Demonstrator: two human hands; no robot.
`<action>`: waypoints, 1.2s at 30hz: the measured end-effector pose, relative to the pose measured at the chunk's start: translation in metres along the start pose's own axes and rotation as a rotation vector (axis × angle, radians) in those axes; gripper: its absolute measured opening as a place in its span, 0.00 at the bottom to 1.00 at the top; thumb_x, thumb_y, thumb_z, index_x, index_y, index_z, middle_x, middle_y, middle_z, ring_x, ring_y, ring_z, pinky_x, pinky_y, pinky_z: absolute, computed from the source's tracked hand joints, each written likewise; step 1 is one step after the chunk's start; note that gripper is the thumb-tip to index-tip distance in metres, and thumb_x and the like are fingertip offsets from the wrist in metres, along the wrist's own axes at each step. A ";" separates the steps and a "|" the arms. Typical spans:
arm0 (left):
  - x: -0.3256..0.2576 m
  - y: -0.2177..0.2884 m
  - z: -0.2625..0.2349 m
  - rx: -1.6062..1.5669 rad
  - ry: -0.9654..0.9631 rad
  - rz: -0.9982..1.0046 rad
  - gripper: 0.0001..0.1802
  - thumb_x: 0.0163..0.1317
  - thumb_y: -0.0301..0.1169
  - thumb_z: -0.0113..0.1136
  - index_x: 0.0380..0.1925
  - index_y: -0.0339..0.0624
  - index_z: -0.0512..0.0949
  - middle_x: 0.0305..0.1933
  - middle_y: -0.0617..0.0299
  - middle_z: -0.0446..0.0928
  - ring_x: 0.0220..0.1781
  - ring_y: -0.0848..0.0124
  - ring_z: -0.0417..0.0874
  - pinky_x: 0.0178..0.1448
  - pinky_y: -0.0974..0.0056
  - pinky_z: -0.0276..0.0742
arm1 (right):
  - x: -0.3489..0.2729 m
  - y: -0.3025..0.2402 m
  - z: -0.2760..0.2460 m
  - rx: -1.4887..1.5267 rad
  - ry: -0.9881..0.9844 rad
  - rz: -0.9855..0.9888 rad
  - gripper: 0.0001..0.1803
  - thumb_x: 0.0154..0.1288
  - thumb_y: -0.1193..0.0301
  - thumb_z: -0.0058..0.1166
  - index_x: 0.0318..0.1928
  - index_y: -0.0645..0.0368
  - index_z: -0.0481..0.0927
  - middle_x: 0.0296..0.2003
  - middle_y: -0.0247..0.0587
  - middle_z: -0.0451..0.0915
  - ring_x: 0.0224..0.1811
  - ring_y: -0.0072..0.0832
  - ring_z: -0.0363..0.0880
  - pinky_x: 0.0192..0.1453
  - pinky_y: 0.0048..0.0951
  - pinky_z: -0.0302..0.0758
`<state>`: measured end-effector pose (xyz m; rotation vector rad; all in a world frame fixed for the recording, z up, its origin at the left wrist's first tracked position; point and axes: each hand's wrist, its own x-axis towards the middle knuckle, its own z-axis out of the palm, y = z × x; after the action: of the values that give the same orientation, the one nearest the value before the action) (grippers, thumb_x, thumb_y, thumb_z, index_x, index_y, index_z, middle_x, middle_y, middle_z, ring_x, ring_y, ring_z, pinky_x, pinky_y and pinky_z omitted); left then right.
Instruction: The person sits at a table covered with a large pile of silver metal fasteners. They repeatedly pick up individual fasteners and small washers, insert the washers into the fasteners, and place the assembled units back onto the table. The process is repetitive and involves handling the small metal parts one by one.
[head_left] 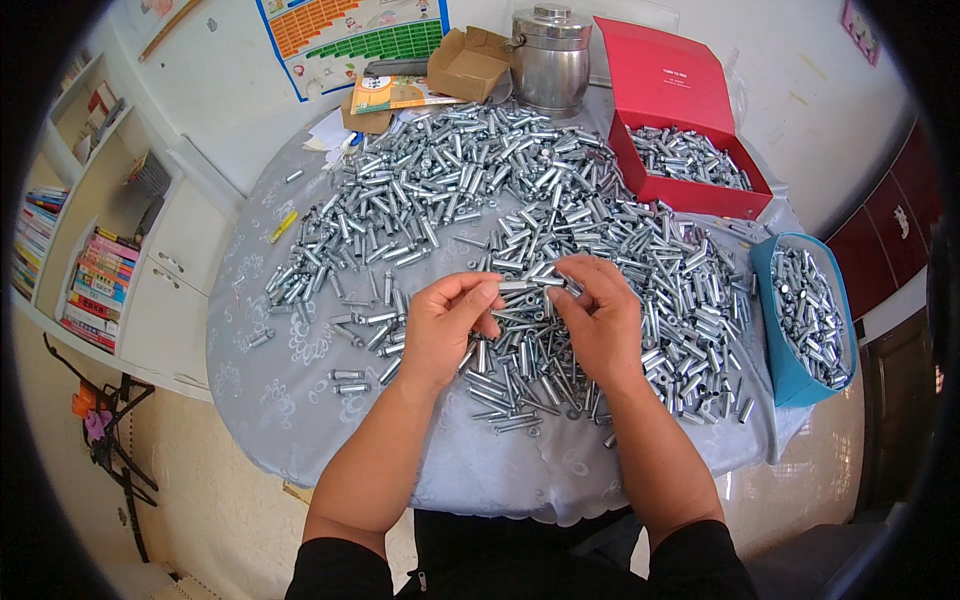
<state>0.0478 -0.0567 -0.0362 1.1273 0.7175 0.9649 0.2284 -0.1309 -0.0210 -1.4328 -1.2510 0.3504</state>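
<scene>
In front of my chest, over the near side of a big heap of metal expansion bolts (pixel 480 160), both hands meet at one silvery expansion bolt (pixel 514 285). The fingers of my left hand (pixel 450 318) are closed in a pinch on its left end. My right hand (pixel 606 318) has thumb and forefinger closed round its right end, which the fingertips partly hide. The bolt lies about level between them. Below and around the hands are loose sleeves, bolts and washers, several lying singly on the grey tablecloth (pixel 290 430).
A red box (pixel 690 200) with a raised lid and a blue bin (pixel 790 375), both full of metal parts, stand at the right. Behind the heap are a metal canister (pixel 551 70), a cardboard box (pixel 466 65) and papers. A yellow pen-like thing (pixel 284 226) lies left; a bookshelf (pixel 150 220) stands beyond.
</scene>
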 end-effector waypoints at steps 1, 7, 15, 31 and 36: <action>0.000 0.000 0.000 0.017 -0.013 0.006 0.13 0.67 0.29 0.61 0.48 0.33 0.81 0.37 0.58 0.83 0.25 0.75 0.80 0.32 0.73 0.77 | 0.000 -0.001 0.001 0.025 -0.010 0.003 0.16 0.59 0.78 0.65 0.49 0.59 0.83 0.42 0.39 0.82 0.23 0.19 0.74 0.27 0.20 0.70; -0.003 0.003 0.002 0.077 -0.085 0.011 0.14 0.66 0.27 0.61 0.51 0.34 0.81 0.37 0.58 0.84 0.24 0.79 0.77 0.29 0.75 0.74 | -0.002 -0.008 0.001 0.095 -0.181 0.012 0.15 0.59 0.78 0.64 0.48 0.59 0.83 0.40 0.39 0.81 0.23 0.19 0.72 0.27 0.20 0.70; 0.001 0.006 -0.002 0.039 0.029 0.026 0.11 0.67 0.26 0.59 0.46 0.34 0.82 0.37 0.57 0.85 0.20 0.82 0.72 0.23 0.77 0.66 | 0.000 -0.002 0.000 0.064 -0.017 0.118 0.10 0.61 0.80 0.61 0.44 0.61 0.83 0.36 0.36 0.79 0.22 0.19 0.70 0.28 0.22 0.69; 0.004 0.029 -0.047 0.969 0.494 0.225 0.09 0.60 0.30 0.64 0.40 0.41 0.85 0.33 0.63 0.82 0.26 0.74 0.76 0.33 0.67 0.72 | 0.001 0.001 -0.001 -0.026 0.059 0.041 0.10 0.62 0.80 0.57 0.45 0.62 0.82 0.42 0.40 0.78 0.21 0.18 0.70 0.26 0.21 0.69; -0.003 0.041 -0.057 1.429 0.395 0.029 0.13 0.52 0.36 0.69 0.35 0.41 0.85 0.38 0.55 0.82 0.38 0.59 0.82 0.43 0.58 0.77 | 0.000 0.001 0.001 0.001 0.064 0.044 0.09 0.63 0.80 0.57 0.44 0.62 0.82 0.42 0.40 0.78 0.21 0.18 0.70 0.26 0.20 0.69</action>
<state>-0.0135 -0.0309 -0.0139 2.1714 1.8532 0.6117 0.2288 -0.1299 -0.0223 -1.4610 -1.1694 0.3323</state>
